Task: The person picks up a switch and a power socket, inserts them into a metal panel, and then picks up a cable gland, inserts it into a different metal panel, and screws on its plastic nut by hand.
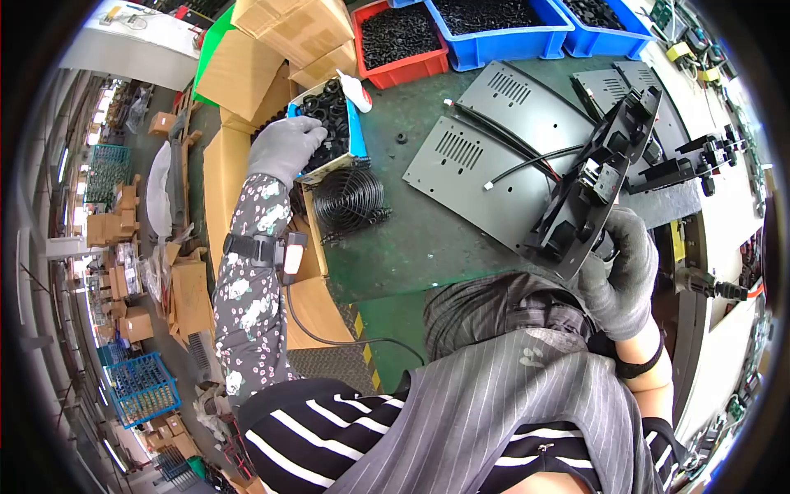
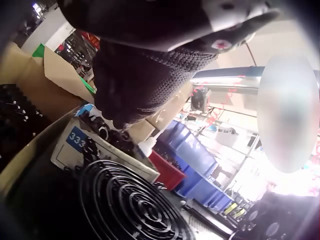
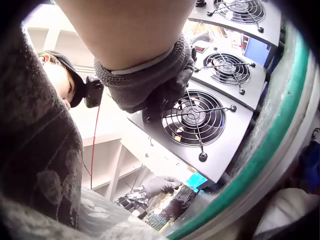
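My left hand [image 1: 286,148], in a grey glove, reaches into a small open box [image 1: 359,136] of loose black parts [image 1: 333,123], fingertips among them. Beside that box lies a stack of round black wire fan guards [image 1: 347,202], seen close in the left wrist view. My gloved right hand [image 1: 624,276] grips the near end of an upright metal fan panel [image 1: 568,235]. In the right wrist view its curled fingers are at a corner of the nearest fan guard [image 3: 195,117]; black fasteners show at other corners, and the fingertips are partly hidden.
Flat slotted metal panels [image 1: 469,160] with cables lie on the green bench [image 1: 411,247]. A red bin [image 1: 403,72] and blue bins [image 1: 502,53] of black parts line the back. Cardboard boxes [image 1: 296,29] stand at the left. Another fan assembly [image 1: 699,160] is at the right.
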`<control>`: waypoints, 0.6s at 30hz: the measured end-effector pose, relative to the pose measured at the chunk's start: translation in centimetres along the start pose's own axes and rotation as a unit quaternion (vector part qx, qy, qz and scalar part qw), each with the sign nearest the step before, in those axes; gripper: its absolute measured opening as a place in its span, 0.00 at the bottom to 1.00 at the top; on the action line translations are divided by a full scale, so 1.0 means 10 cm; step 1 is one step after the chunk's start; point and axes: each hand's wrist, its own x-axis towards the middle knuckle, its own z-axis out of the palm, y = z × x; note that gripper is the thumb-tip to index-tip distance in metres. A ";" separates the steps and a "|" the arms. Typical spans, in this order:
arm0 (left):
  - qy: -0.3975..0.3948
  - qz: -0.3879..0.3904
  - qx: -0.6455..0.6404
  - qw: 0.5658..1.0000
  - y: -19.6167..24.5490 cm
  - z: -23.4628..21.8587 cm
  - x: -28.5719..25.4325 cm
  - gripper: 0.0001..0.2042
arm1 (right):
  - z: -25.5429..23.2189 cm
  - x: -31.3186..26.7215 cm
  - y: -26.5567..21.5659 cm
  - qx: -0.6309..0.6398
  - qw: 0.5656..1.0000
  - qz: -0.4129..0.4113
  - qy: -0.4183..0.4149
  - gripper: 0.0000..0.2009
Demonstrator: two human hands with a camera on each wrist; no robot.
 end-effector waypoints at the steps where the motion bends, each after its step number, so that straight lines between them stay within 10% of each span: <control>1: -0.014 -0.004 0.046 0.999 0.09 -0.01 0.02 0.16 | 0.00 0.00 0.00 0.012 1.000 0.007 0.004 0.15; 11: 0.113 -0.020 0.069 0.991 -0.06 -0.09 0.04 0.15 | -0.01 -0.03 -0.01 0.015 1.000 0.017 0.011 0.15; 13: 0.080 -0.054 -0.269 0.958 -0.22 -0.15 0.01 0.12 | -0.02 -0.02 -0.02 -0.012 1.000 -0.006 0.015 0.17; 18: -0.005 0.040 -0.516 0.856 1.17 -0.38 -1.08 0.06 | -0.09 0.02 -0.04 -0.085 0.995 -0.054 0.019 0.19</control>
